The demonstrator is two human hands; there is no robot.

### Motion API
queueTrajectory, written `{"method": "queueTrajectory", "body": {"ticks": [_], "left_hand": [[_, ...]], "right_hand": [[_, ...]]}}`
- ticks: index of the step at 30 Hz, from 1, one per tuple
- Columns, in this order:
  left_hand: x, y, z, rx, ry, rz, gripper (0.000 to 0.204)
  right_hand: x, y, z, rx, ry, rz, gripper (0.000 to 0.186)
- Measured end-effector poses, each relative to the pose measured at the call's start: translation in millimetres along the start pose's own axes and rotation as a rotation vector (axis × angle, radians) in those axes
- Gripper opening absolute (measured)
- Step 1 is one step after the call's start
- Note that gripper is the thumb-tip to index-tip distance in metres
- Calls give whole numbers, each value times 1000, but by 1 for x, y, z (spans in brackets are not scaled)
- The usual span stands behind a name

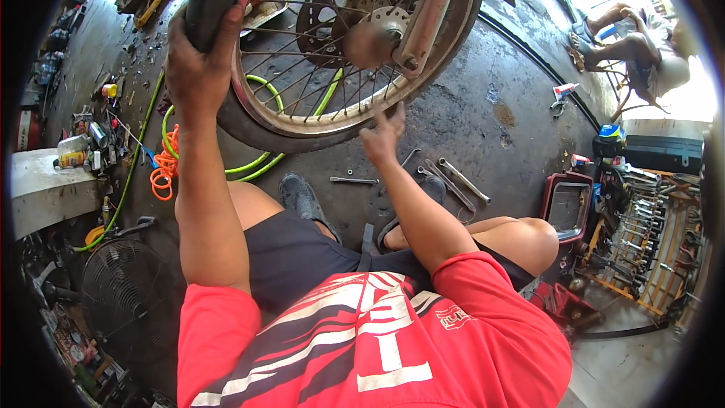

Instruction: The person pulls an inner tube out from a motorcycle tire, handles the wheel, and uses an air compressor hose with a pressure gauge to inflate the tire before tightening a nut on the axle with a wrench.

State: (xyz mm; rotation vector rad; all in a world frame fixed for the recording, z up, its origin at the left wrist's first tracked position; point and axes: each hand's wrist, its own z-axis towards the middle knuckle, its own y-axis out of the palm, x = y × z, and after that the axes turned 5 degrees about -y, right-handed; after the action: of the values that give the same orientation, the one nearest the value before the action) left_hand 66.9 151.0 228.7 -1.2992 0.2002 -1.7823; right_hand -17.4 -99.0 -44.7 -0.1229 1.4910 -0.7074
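Observation:
A spoked motorcycle wheel (377,109) with a black tyre stands in front of me, held in a fork leg (434,15). A brake disc (313,26) with holes shows behind the spokes, and the hub (371,41) is blurred. My left hand (200,68) is wrapped round the tyre at its left side, thumb toward the rim. At the lower edge of the wheel is my right hand (384,136), its fingers apart and fingertips touching the rim and tyre; it holds nothing that I can see.
Several wrenches (457,181) lie on the floor by my feet. A green hose (264,162) and an orange coiled hose (164,166) run at left, above a black fan (124,287). At right are a red tray (568,204), a tool rack (642,227) and a seated person (642,45).

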Motion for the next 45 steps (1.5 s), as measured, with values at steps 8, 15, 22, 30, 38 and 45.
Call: {"method": "queueTrajectory", "body": {"ticks": [8, 15, 22, 30, 38, 45], "left_hand": [[9, 0, -2, 13, 1, -13, 85], [8, -4, -2, -4, -12, 0, 88], [9, -3, -1, 3, 11, -16, 87], [3, -1, -1, 35, 35, 3, 84], [2, -1, -2, 31, 37, -24, 84], [4, 1, -2, 34, 48, -13, 84]], "right_hand": [[16, 5, -2, -134, -17, -106, 60], [14, -1, 4, -237, -53, -169, 72], [33, 1, 4, -110, -21, -69, 66], [19, 34, 34, 108, 698, 683, 107], [42, 50, 41, 154, 713, 669, 94], [27, 41, 46, 140, 737, 613, 100]]}}
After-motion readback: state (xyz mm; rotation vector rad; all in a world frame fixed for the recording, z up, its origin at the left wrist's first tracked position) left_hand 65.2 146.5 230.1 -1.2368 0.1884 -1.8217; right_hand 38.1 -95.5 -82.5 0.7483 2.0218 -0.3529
